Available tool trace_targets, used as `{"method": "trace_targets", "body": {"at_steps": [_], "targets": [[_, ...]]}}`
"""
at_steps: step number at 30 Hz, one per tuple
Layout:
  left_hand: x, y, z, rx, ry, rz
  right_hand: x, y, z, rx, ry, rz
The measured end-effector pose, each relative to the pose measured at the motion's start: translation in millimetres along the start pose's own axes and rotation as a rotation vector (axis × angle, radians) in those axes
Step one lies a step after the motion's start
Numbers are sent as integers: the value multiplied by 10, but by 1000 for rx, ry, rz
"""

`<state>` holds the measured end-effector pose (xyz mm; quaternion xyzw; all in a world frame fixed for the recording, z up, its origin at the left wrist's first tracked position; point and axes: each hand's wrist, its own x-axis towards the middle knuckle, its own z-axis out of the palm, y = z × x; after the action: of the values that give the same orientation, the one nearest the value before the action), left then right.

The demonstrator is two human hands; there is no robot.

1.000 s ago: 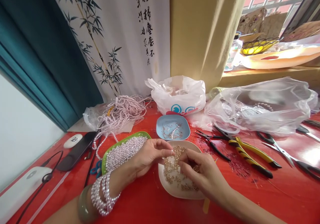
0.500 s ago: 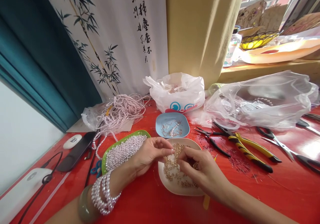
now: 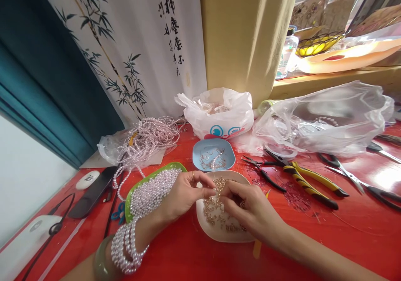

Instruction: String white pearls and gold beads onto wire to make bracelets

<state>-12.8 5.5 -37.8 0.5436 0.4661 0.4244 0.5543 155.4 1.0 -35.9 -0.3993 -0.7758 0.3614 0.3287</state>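
Observation:
My left hand (image 3: pixel 191 191) is closed in a pinch over the cream plate (image 3: pixel 205 226), its fingertips on something too small to make out. Close beside it, my right hand (image 3: pixel 242 201) pinches too, and whatever is between its fingers is hidden. Small gold beads (image 3: pixel 216 214) lie scattered on the plate beneath both hands. A green tray (image 3: pixel 128 208) full of pearly white beads (image 3: pixel 150 193) is left of my left hand. Behind the plate, a blue dish (image 3: pixel 198 147) holds small metal pins and clear bits. Pearl bracelets (image 3: pixel 127 247) and a jade-coloured bangle (image 3: pixel 102 260) circle my left wrist.
Pink bead strands (image 3: pixel 150 137) are heaped at the back left. A white plastic bag (image 3: pixel 219 114) and a clear bag (image 3: pixel 328 118) stand behind. Small pliers (image 3: pixel 265 174), yellow-black pliers (image 3: pixel 308 181) and scissors (image 3: pixel 351 174) lie right. A power bank (image 3: pixel 31 235) sits left.
My right hand has come slightly closer to my left, and the gap between their fingertips has narrowed. The whole view has shifted a little; the plates and tools stay put.

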Motion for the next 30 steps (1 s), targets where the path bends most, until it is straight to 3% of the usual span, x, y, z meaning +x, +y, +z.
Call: {"method": "trace_targets", "body": {"at_steps": [14, 24, 30], "targets": [[-7, 5, 4, -1, -76, -6, 12, 17, 11, -6, 1, -57], [-74, 85, 20, 66, -4, 210, 25, -13, -74, 6, 42, -123], [-86, 76, 28, 30, -27, 201, 53, 18, -42, -47, 53, -146]]}}
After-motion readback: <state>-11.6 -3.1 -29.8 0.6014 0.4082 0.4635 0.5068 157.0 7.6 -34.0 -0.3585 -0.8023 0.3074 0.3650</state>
